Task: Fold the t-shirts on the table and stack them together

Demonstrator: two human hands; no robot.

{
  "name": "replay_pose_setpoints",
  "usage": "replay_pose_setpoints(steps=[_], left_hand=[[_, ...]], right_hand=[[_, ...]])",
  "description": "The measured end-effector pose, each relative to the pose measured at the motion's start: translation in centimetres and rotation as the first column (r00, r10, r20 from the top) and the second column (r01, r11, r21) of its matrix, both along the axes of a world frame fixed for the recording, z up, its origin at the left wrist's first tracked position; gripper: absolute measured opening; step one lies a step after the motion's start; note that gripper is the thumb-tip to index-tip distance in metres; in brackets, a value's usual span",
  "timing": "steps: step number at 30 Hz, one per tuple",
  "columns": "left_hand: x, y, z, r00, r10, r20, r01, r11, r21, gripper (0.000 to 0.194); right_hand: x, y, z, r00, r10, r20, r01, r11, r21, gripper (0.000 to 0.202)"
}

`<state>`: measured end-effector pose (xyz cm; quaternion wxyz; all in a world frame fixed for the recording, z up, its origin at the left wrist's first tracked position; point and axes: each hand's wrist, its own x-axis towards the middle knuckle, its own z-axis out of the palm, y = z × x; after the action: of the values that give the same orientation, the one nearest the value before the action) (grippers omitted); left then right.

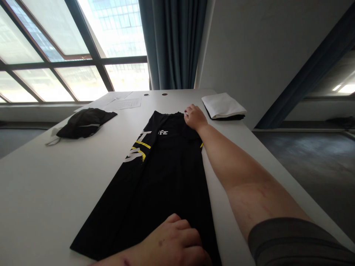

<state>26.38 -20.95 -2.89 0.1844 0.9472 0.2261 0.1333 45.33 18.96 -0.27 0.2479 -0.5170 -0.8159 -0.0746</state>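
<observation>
A black long-sleeved shirt (169,166) with white lettering and yellow stripes lies lengthwise on the white table (41,177), its neckline at the far end. One printed sleeve is laid along its left side. At the far right shoulder, my right hand (195,117) has its fingers closed on the fabric. My left hand (180,242) is low over the near right part of the shirt, fingers curled down onto the cloth. Its fingertips are hidden, and the shirt's near edge runs partly out of view.
To the left sits a crumpled dark cloth bundle (87,122) with a pale strap-like end. Papers (124,103) lie at the far left. Folded white cloth (223,104) rests on a dark one at the right table edge. Two round holes pierce the far tabletop.
</observation>
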Motion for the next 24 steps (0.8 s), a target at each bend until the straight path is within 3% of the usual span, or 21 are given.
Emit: replay_pose_setpoints(steps=[2,6,8,10,12,14,16,18,21,24], left_hand=[[0.0,0.0,0.0,1.000,-0.002,0.020,0.002,1.000,0.000,0.021],[0.0,0.0,0.2,0.999,0.004,0.050,-0.004,1.000,0.006,0.021],[0.1,0.0,0.1,1.000,0.005,0.025,-0.005,1.000,0.000,0.020],[0.2,0.1,-0.1,1.000,0.002,0.005,-0.002,1.000,-0.004,0.020],[0.1,0.0,-0.4,1.000,0.004,0.015,-0.004,1.000,-0.006,0.020],[-0.1,-0.3,-0.1,0.999,0.009,0.040,-0.008,1.000,-0.017,0.019],[-0.5,-0.4,1.1,0.999,0.010,0.040,-0.009,0.999,-0.040,0.019],[-1.1,0.2,3.4,0.999,0.038,-0.024,-0.040,0.997,-0.066,0.022],[-1.7,3.9,7.2,0.953,0.210,-0.220,-0.217,0.976,-0.007,0.020],[-1.3,12.1,9.0,0.842,0.426,-0.330,-0.380,0.904,0.196,0.017]], right_hand=[[0.8,0.3,0.0,0.995,-0.101,0.001,0.101,0.995,-0.023,0.042],[2.2,1.3,-1.1,0.961,-0.275,0.023,0.275,0.942,-0.195,0.041],[2.6,1.9,-1.8,0.972,-0.235,0.005,0.227,0.933,-0.279,0.045],[2.9,2.4,-2.4,0.992,-0.121,-0.043,0.101,0.943,-0.318,0.051],[3.2,2.8,-2.8,0.994,-0.009,-0.111,-0.025,0.956,-0.293,0.058],[3.7,3.2,-2.8,0.981,0.010,-0.192,-0.055,0.971,-0.233,0.064],[4.3,3.5,-2.9,0.967,-0.032,-0.253,-0.013,0.985,-0.172,0.069],[4.9,3.8,-2.9,0.965,-0.071,-0.254,0.032,0.988,-0.154,0.067],[5.4,4.2,-3.2,0.979,-0.075,-0.187,0.038,0.980,-0.193,0.059],[5.3,4.9,-3.1,0.983,-0.100,-0.153,0.059,0.966,-0.253,0.050]])
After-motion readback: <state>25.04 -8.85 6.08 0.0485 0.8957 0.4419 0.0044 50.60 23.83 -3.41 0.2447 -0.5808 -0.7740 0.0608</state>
